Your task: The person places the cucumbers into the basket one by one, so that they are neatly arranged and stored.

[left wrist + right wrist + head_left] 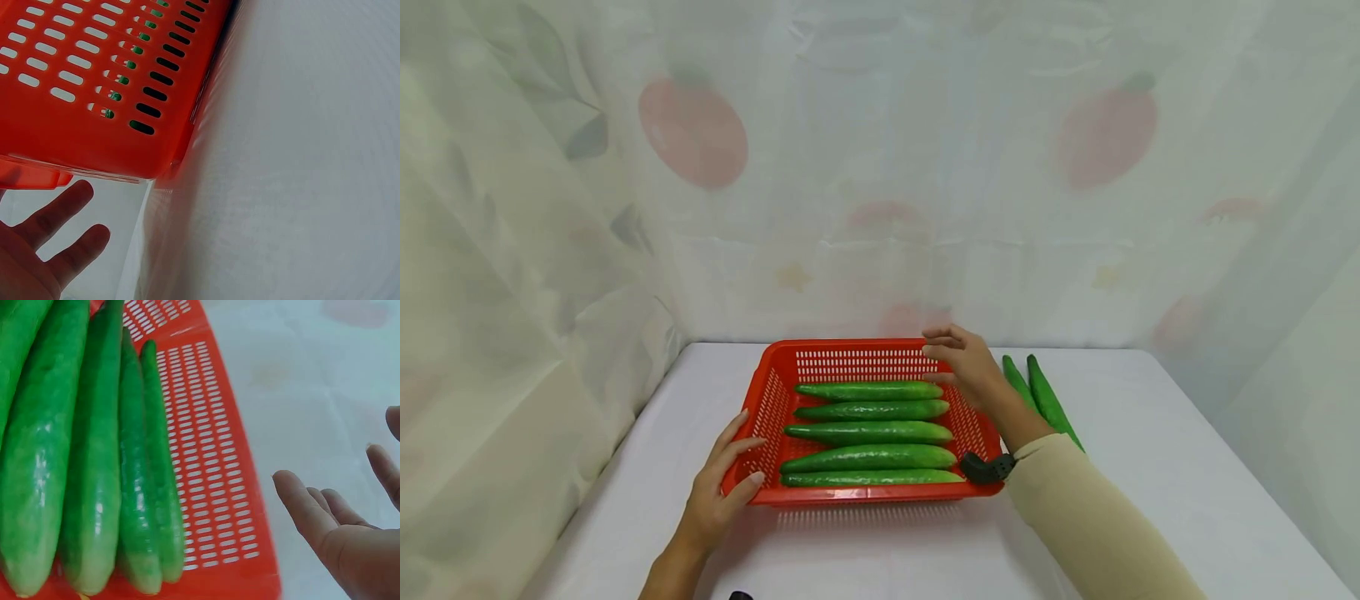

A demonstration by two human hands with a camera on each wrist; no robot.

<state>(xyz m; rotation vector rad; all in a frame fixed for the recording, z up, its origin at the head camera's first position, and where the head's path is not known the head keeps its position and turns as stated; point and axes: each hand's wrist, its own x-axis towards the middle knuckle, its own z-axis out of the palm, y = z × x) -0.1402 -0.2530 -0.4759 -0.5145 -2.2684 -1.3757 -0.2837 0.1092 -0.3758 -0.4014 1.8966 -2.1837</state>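
Note:
A red plastic basket (867, 495) with slotted walls holds several green cucumbers (868, 432), lying side by side across it. At the basket's left rim is my left hand (718, 483), its fingers spread over the edge; in the left wrist view, two fingers (62, 209) show fairly straight beside the basket's side. My right hand (966, 367) is raised over the back right corner of the basket, fingers apart and holding nothing. In the right wrist view the right hand (350, 540) is likewise bare, off to the side of the cucumbers (94, 462).
Two more cucumbers (1051, 400) lie on the white table (1157, 467) to the right of the basket, partly behind my right forearm. A pale printed curtain (880, 167) hangs behind and beside the table. A small dark object (741, 595) shows at the bottom edge.

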